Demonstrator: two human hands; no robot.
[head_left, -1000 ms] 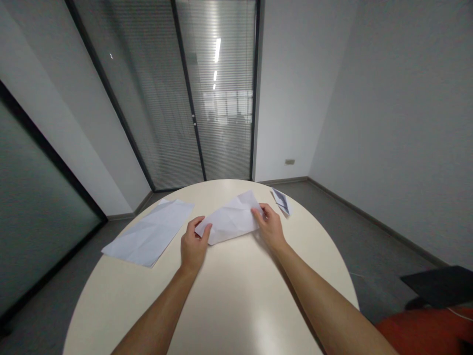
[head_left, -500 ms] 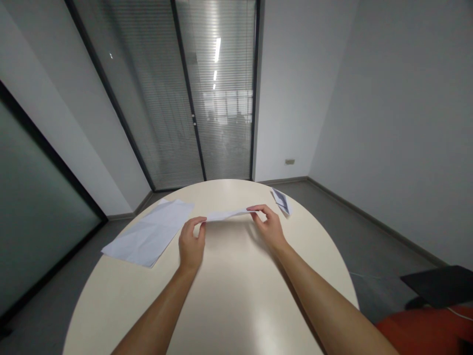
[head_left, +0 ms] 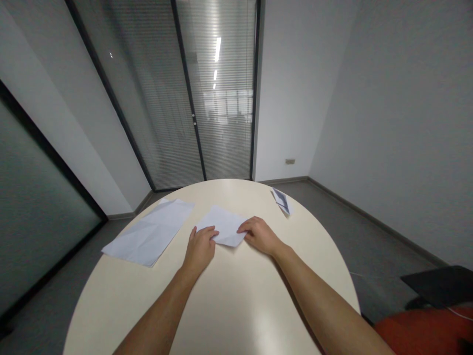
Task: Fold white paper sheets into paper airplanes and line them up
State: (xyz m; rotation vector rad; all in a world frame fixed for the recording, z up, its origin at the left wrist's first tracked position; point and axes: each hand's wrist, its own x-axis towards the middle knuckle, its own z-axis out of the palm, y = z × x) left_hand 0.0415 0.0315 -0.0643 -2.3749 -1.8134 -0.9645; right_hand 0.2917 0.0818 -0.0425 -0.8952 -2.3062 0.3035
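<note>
A small white sheet of paper (head_left: 226, 224) lies at or just above the tabletop, its near corner pointing toward me. My left hand (head_left: 201, 246) grips its left edge, thumb below and fingers over the top. On the opposite edge, my right hand (head_left: 258, 234) pinches the paper between thumb and fingertips. Left of it rests a larger stack of creased white paper sheets (head_left: 148, 234). A folded paper piece (head_left: 281, 201) sits near the table's far right edge.
The round cream table (head_left: 229, 305) fills the middle of the view. Beyond it stands a glass partition with blinds (head_left: 225, 138). A black flat panel (head_left: 439, 286) and a red chair-like object (head_left: 424, 333) are at lower right.
The paper was held raised and seen nearly edge-on; it has come down and tilted so its face shows. Both hands have lowered toward the tabletop, still on its edges.
</note>
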